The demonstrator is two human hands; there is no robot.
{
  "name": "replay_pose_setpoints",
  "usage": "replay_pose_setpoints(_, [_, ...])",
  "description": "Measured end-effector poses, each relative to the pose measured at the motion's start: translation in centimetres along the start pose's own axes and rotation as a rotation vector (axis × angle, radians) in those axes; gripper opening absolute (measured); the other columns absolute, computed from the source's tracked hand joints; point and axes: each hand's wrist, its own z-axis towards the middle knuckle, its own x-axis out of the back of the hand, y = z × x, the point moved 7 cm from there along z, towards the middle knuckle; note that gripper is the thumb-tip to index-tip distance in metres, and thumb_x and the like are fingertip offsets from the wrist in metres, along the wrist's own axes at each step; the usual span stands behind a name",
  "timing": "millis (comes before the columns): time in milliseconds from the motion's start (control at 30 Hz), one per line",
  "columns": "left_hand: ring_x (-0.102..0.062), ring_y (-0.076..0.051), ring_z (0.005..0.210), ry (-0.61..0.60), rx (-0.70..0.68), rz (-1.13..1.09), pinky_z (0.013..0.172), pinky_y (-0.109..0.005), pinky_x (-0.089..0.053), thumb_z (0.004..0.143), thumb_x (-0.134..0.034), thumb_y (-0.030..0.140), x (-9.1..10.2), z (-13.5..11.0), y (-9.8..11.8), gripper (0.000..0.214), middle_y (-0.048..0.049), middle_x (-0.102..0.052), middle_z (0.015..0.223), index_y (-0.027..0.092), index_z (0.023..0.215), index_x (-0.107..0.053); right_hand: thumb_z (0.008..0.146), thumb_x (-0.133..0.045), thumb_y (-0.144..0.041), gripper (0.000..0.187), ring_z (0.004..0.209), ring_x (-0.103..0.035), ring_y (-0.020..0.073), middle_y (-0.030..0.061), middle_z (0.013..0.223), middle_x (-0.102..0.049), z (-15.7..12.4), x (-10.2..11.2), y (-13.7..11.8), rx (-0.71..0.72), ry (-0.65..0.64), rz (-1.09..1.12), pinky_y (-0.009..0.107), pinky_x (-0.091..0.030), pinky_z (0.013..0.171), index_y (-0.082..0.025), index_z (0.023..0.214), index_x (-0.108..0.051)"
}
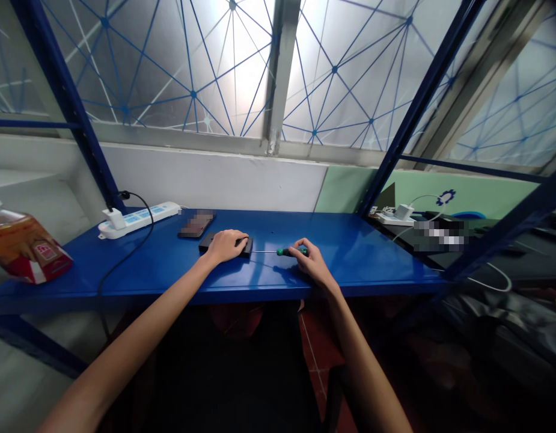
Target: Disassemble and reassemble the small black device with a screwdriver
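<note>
Left hand (228, 243): cupped over small black rectangular box (247, 246).
Right hand (311, 261): pinching slim green-handled screwdriver (284, 252).
Handling: likely light, rigid, slide-prone; grip edges.

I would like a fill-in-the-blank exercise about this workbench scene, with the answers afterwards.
1. The right hand holds a screwdriver with a ____ handle.
2. The left hand rests on a small ____ box.
3. The white power strip lies on the ____ shelf.
Missing words: green; black; blue.
</note>
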Motion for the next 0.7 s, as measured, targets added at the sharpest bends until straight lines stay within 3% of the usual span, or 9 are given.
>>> replay_pose_setpoints(133, [-0.07, -0.024, 0.098, -0.005, 0.007, 0.008, 0.082, -0.032, -0.055, 0.092, -0.047, 0.031, 0.0, 0.0, 0.0, 0.033, -0.0029, -0.076, 0.107, 0.021, 0.105, -0.076, 0.087, -0.051, -0.061, 0.042, 0.054, -0.042, 0.0125, -0.0038, 0.056, -0.045, 0.0, 0.3, -0.6, 0.045, 0.074, -0.091, 0.026, -0.033, 0.053, -0.022, 0.071, -0.048])
replay_pose_setpoints(333, [-0.071, -0.023, 0.095, 0.001, 0.01, 0.005, 0.081, -0.031, -0.055, 0.091, -0.048, 0.031, 0.2, -0.2, 0.0, 0.032, -0.0018, -0.076, 0.105, 0.022, 0.104, -0.077, 0.084, -0.053, -0.053, 0.031, 0.055, -0.041, 0.0132, -0.0045, 0.061, -0.049, 0.2, 0.2, -0.2, 0.012, -0.003, -0.035, 0.025, -0.033, 0.053, -0.023, 0.089, -0.055])
replay_pose_setpoints(433, [-0.071, -0.022, 0.093, 0.004, 0.006, 0.004, 0.081, -0.031, -0.055, 0.091, -0.049, 0.031, 0.2, -0.2, 0.0, 0.031, -0.0016, -0.077, 0.104, 0.023, 0.103, -0.077, 0.082, -0.058, -0.052, 0.029, 0.057, -0.041, 0.0134, -0.0049, 0.06, -0.047, 0.2, 0.2, -0.3, 0.024, 0.004, -0.049, 0.025, -0.033, 0.055, -0.023, 0.086, -0.053])
replay_pose_setpoints(567, [-0.071, -0.022, 0.092, 0.022, 0.001, 0.011, 0.08, -0.031, -0.055, 0.091, -0.049, 0.03, 0.1, -0.3, 0.0, 0.031, -0.0024, -0.077, 0.103, 0.024, 0.102, -0.077, 0.089, -0.048, -0.058, 0.042, 0.061, -0.042, 0.0143, -0.0023, 0.061, -0.046, 0.0, 0.2, -1.0, 0.063, 0.045, -0.155, 0.027, -0.033, 0.06, -0.021, 0.068, -0.048])
replay_pose_setpoints(700, [-0.072, -0.022, 0.091, 0.047, -0.004, 0.016, 0.077, -0.03, -0.055, 0.091, -0.048, 0.027, 0.0, -0.3, 0.0, 0.031, -0.0027, -0.077, 0.101, 0.023, 0.097, -0.077, 0.09, -0.046, -0.056, 0.037, 0.064, -0.045, 0.0156, -0.0017, 0.066, -0.053, -0.1, 0.1, -1.1, 0.073, 0.013, -0.177, 0.027, -0.035, 0.061, -0.022, 0.079, -0.054])
